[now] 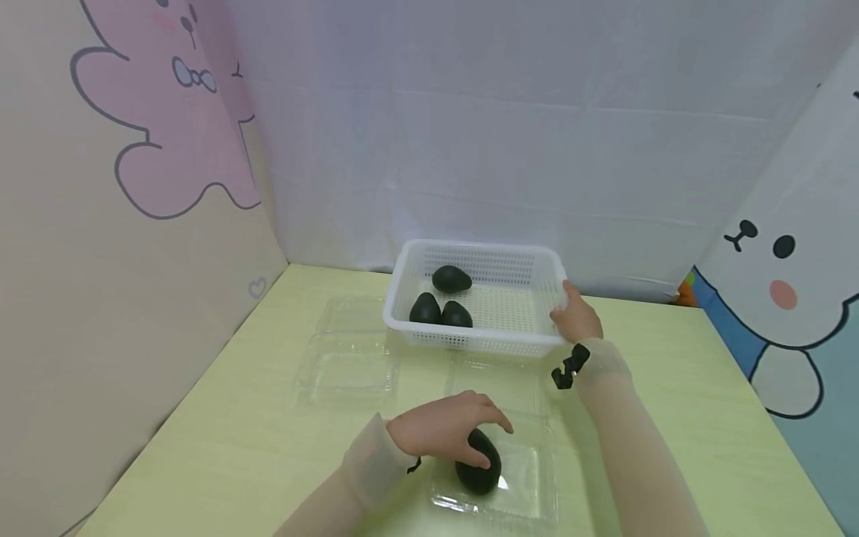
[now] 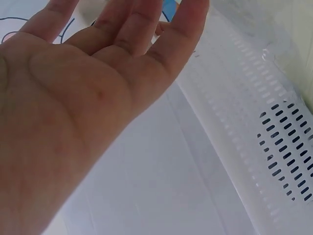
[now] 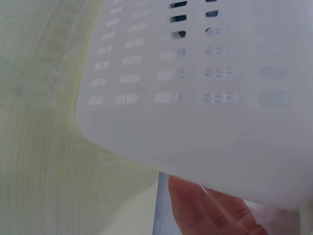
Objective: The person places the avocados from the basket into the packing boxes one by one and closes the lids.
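Observation:
In the head view my left hand (image 1: 451, 425) is over a dark avocado (image 1: 485, 477) in a clear plastic clamshell container (image 1: 537, 477). Its thumb overlaps the fruit, and its fingers reach past the far side, spread away from the thumb. The left wrist view shows the palm and loosely extended fingers (image 2: 139, 29), with no fruit visible there. My right hand (image 1: 579, 315) grips the right end of a white perforated basket (image 1: 479, 341) by its rim. Three avocados lie inside on the left: one at the back (image 1: 451, 279) and two at the front.
Another clear clamshell (image 1: 352, 369) lies open on the pale yellow table (image 1: 268, 432), left of the basket. Behind the basket hangs a white cloth wall (image 1: 470, 164). Cartoon-printed panels flank the table on both sides.

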A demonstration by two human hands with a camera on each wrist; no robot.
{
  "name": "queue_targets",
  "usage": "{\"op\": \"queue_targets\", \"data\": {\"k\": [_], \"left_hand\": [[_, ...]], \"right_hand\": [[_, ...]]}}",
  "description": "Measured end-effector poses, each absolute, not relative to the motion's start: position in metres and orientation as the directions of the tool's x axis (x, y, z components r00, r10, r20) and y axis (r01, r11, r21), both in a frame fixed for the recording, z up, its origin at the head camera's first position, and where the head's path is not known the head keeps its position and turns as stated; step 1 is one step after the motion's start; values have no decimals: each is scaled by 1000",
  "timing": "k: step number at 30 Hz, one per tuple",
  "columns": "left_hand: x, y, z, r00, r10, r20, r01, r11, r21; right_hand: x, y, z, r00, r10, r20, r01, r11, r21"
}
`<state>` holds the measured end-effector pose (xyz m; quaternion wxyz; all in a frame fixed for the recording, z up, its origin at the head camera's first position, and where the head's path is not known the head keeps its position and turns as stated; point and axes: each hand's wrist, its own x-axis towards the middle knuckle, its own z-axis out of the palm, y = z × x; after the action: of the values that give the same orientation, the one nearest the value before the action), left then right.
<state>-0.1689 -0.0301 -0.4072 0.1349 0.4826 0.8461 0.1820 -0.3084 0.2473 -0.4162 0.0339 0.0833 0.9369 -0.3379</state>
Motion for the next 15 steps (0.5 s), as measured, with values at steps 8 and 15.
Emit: {"op": "queue_targets", "data": {"k": [8, 15], "left_hand": [[-182, -34, -401, -522, 852, 35, 772, 455, 443], [-192, -38, -400, -543, 837, 72, 762, 455, 460]], "right_hand": [[-308, 249, -417, -984, 128, -121, 175, 761, -624], [-311, 250, -419, -985, 126, -120, 174, 758, -628]]}}
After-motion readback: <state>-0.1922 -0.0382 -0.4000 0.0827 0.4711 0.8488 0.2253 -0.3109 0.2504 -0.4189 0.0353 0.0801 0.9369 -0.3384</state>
